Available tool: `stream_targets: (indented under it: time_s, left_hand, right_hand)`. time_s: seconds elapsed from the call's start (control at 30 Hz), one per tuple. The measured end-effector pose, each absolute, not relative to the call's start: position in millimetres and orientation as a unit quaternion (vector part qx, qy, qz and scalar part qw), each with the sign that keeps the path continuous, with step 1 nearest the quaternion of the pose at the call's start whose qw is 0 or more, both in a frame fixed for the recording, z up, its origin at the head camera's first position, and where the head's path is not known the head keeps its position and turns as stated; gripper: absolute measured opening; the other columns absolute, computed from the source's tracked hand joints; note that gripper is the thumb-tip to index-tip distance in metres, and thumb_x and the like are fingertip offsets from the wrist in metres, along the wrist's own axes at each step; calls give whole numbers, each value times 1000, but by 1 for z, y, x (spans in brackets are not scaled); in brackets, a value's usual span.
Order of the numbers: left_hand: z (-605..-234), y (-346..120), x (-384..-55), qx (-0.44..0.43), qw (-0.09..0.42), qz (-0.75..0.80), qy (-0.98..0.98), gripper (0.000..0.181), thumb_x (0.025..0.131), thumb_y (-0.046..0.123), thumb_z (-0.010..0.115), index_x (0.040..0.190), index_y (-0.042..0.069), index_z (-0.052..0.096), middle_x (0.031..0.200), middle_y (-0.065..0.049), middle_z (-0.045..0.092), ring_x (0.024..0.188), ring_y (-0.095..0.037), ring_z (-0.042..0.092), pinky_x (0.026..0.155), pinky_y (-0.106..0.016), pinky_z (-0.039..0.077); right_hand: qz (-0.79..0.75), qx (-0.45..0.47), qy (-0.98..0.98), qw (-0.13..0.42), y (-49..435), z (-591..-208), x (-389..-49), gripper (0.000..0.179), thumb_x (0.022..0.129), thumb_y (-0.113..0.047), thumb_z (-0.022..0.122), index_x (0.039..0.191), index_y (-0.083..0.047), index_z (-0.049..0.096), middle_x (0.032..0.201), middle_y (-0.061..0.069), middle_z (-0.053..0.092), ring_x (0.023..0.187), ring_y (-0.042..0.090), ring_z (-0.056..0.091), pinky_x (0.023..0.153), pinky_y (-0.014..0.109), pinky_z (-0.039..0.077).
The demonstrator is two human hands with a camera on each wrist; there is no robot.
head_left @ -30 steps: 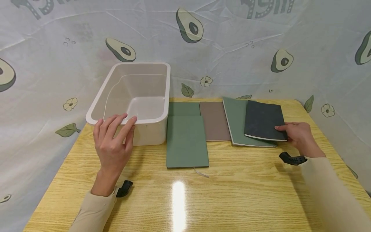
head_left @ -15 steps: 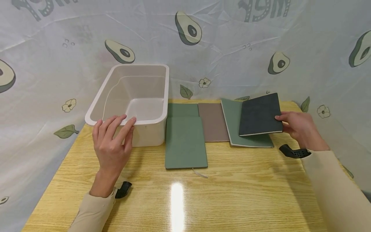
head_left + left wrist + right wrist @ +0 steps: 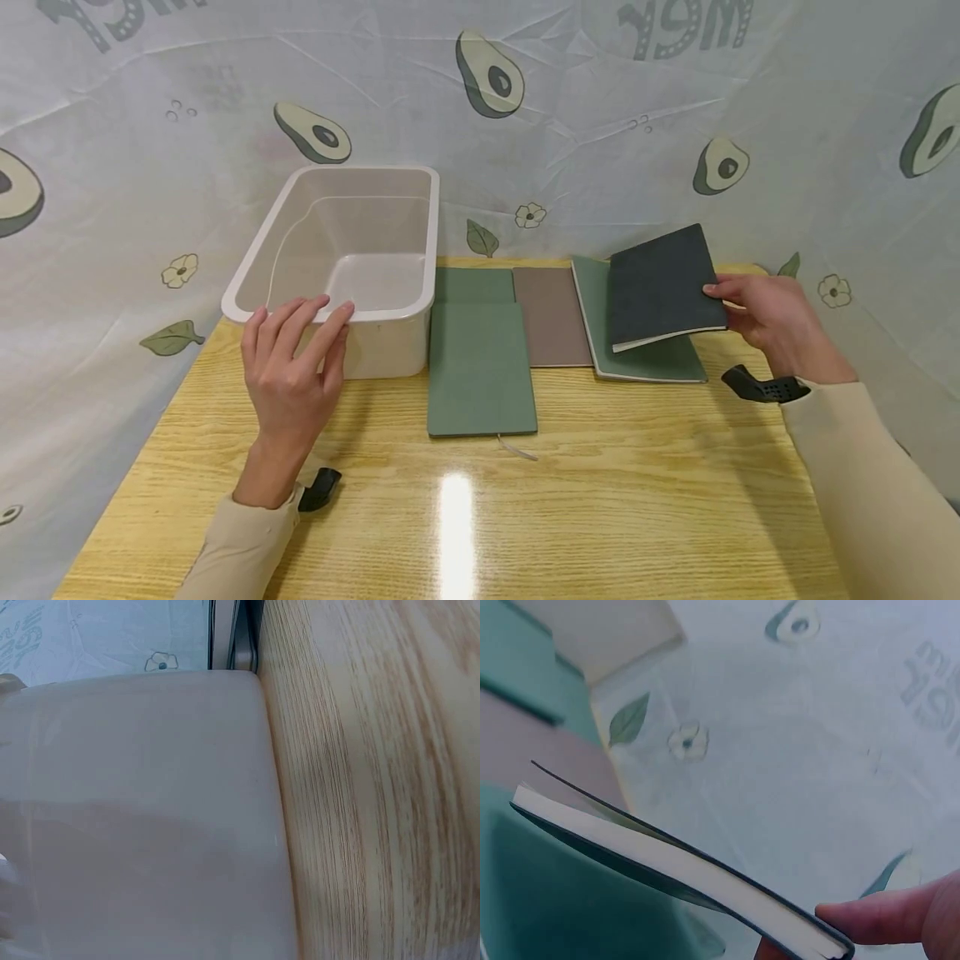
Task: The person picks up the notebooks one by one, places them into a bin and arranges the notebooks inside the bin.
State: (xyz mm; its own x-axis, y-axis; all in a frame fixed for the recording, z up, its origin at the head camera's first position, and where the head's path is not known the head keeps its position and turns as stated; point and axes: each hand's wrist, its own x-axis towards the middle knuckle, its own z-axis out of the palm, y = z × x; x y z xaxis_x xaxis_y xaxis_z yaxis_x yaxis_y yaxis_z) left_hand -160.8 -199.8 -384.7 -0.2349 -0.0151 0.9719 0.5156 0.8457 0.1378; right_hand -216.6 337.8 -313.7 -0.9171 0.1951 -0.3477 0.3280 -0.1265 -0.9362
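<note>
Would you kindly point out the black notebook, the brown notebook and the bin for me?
Black notebook (image 3: 663,287), head view: middle of its upper cover.
Brown notebook (image 3: 553,321), head view: middle of its exposed cover.
Bin (image 3: 386,348), head view: its near wall.

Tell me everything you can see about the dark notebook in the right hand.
The dark notebook is thin, with a plain, near-black, matte cover and pale page edges. The right hand pinches it at its right side, thumb on top. It tilts over a green notebook, partly hiding it; whether they touch is unclear. Away from the hand, its upper cover gapes from the pages.
</note>
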Motion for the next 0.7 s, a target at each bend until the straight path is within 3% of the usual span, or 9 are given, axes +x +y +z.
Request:
stream_targets:
  time_s: [0.2,0.57,0.7]
  left_hand:
    - [-385,-199,-161,-165,595,-224,-754,24,88,6,80,110,14,84,113,-18,80,110,-42,68,118,-54,41]
    - [-384,-199,-160,-165,593,-228,-754,25,88,5,80,111,14,84,113,-18,79,110,-42,68,118,-55,41]
    - [-384,-199,-160,-166,594,-230,-753,25,88,5,80,110,14,84,113,-18,79,110,-42,68,118,-55,41]
  right_hand:
    - [-745,176,640,69,320,-289,-217,27,95,-9,77,118,-17,66,132,-3,47,91,9,76,84,21,62]
    - [-787,165,589,81,290,-261,-226,22,95,-5,76,113,-16,71,136,4,49,92,14,78,81,23,63]
    - [-796,160,579,76,281,-253,-229,34,95,-3,75,125,-14,67,136,5,50,93,14,78,81,23,63]
